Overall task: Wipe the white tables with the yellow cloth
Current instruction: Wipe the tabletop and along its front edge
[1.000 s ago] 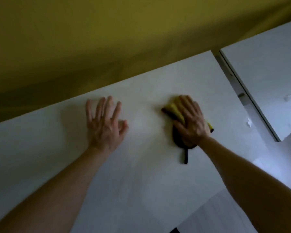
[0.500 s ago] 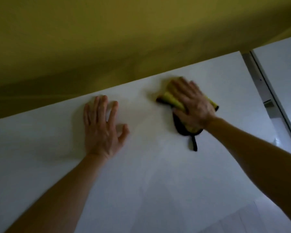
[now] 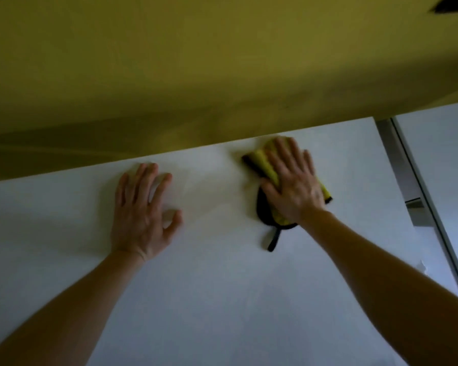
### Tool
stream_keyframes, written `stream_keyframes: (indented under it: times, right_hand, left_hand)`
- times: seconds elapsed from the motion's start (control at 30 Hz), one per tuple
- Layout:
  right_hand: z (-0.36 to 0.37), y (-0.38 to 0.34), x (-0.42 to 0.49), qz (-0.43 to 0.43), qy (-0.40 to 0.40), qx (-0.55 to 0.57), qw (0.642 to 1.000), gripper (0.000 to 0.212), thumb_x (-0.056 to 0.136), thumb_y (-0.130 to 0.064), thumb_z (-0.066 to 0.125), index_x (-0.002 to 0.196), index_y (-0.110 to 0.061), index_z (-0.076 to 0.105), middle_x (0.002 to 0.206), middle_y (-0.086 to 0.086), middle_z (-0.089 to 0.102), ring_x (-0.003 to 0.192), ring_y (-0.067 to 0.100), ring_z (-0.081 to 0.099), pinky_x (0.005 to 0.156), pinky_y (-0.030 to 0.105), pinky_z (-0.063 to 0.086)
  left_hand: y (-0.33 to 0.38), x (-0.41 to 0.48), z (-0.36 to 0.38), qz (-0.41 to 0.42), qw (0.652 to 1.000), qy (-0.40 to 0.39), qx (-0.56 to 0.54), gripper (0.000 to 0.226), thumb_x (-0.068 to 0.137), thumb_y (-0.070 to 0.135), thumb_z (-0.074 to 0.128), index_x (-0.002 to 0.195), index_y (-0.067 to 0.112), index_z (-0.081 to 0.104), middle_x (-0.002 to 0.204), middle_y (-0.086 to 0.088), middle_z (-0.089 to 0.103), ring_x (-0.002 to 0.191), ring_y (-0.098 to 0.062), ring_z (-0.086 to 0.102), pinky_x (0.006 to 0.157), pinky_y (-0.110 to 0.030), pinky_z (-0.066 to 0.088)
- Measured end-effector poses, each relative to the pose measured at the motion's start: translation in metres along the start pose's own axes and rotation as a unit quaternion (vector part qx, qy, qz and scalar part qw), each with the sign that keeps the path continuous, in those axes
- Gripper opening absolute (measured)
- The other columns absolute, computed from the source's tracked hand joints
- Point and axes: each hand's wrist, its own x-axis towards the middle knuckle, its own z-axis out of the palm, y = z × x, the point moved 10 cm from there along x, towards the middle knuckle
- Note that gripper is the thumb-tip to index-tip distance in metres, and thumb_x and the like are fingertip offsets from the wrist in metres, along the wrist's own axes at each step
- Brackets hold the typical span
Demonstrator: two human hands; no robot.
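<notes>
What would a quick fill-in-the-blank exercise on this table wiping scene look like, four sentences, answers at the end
1. The right hand presses the yellow cloth flat onto a table coloured ____.
2. The left hand lies on the table and holds ____.
3. The strap trailing from the yellow cloth is coloured ____.
4. The hand nearer the table's far edge is the ____ one.

Missing words: white; nothing; black; right.
</notes>
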Motion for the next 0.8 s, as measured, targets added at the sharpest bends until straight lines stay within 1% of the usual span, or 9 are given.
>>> stream_keyframes:
  times: [0.1,0.17,0.27,0.33,0.43,0.5,0.63,0.73,0.8]
  right_hand:
    - [-0.016,0.077,-0.013,0.204,0.021,0.005,0.979,0.085,0.103,-0.069,0.029,0.173,-0.021,0.021,0.183,0.003,0.002,0.168,0.029,-0.006,0.133,0.062,0.004]
    - [-0.013,0.047,-0.005,0.247,0.025,0.014,0.968,0.091,0.099,-0.069,0.031,0.172,-0.014,0.023,0.182,0.011,0.002,0.168,0.035,-0.005,0.133,0.063,0.004]
    - [-0.004,-0.078,0.017,0.079,0.012,0.023,0.997,0.084,0.103,-0.066,0.036,0.171,-0.017,0.029,0.181,0.015,0.006,0.167,0.041,-0.005,0.133,0.063,0.002]
    - [0.000,-0.138,0.027,-0.022,0.005,0.042,0.999,0.076,0.107,-0.065,0.036,0.170,-0.023,0.031,0.182,0.012,0.009,0.167,0.040,-0.005,0.133,0.063,0.003]
    - [-0.004,-0.128,0.031,-0.115,0.026,0.062,0.991,0.072,0.106,-0.062,0.045,0.168,-0.025,0.039,0.180,0.008,0.021,0.168,0.038,0.007,0.133,0.061,0.008]
    - [-0.007,-0.062,0.028,-0.092,0.046,0.051,0.993,0.072,0.103,-0.058,0.053,0.165,-0.022,0.044,0.177,0.008,0.029,0.166,0.038,0.015,0.134,0.061,0.010]
    - [-0.025,0.093,0.017,0.125,0.040,0.000,0.991,0.081,0.106,-0.064,0.035,0.169,-0.014,0.032,0.179,0.011,0.021,0.168,0.033,0.006,0.135,0.060,0.007]
    - [-0.025,0.063,0.018,0.185,0.060,0.022,0.981,0.086,0.103,-0.062,0.039,0.164,-0.002,0.037,0.176,0.022,0.024,0.167,0.040,0.010,0.133,0.060,0.013]
    - [-0.014,-0.029,0.022,0.105,0.058,0.039,0.992,0.080,0.103,-0.057,0.045,0.162,-0.003,0.042,0.175,0.025,0.026,0.165,0.045,0.012,0.133,0.060,0.012]
  left_hand:
    - [0.000,0.001,0.000,0.000,1.000,0.003,-0.003,0.079,0.097,0.059,0.048,0.161,0.012,0.050,0.173,-0.018,0.034,0.162,-0.041,0.028,0.128,-0.065,0.022]
    - [-0.002,0.002,0.004,-0.004,1.000,-0.008,0.001,0.081,0.096,0.060,0.048,0.162,0.013,0.048,0.173,-0.018,0.033,0.163,-0.041,0.026,0.129,-0.065,0.021]
    - [0.001,0.001,0.003,-0.003,1.000,-0.014,-0.001,0.082,0.097,0.061,0.046,0.162,0.012,0.047,0.174,-0.017,0.032,0.163,-0.041,0.026,0.129,-0.065,0.021]
    - [0.000,0.002,0.004,-0.002,1.000,-0.015,0.009,0.082,0.098,0.062,0.043,0.162,0.013,0.047,0.174,-0.017,0.032,0.163,-0.040,0.027,0.129,-0.065,0.022]
    - [0.000,0.004,0.004,-0.002,1.000,-0.017,0.016,0.082,0.098,0.062,0.044,0.163,0.013,0.046,0.173,-0.018,0.033,0.162,-0.041,0.028,0.129,-0.064,0.022]
    - [0.002,0.003,0.004,-0.001,1.000,-0.015,0.012,0.081,0.097,0.061,0.046,0.162,0.012,0.047,0.173,-0.018,0.033,0.162,-0.042,0.028,0.129,-0.065,0.022]
    - [0.003,0.003,0.004,0.002,1.000,-0.007,0.006,0.080,0.097,0.059,0.047,0.162,0.012,0.048,0.174,-0.018,0.033,0.163,-0.042,0.027,0.129,-0.065,0.021]
    - [0.001,0.007,0.004,-0.002,1.000,-0.012,0.006,0.080,0.097,0.061,0.046,0.161,0.012,0.049,0.173,-0.019,0.034,0.162,-0.041,0.028,0.129,-0.065,0.021]
    - [0.000,0.004,0.004,-0.004,1.000,-0.013,0.012,0.080,0.098,0.061,0.044,0.161,0.012,0.049,0.173,-0.018,0.034,0.162,-0.041,0.028,0.129,-0.065,0.022]
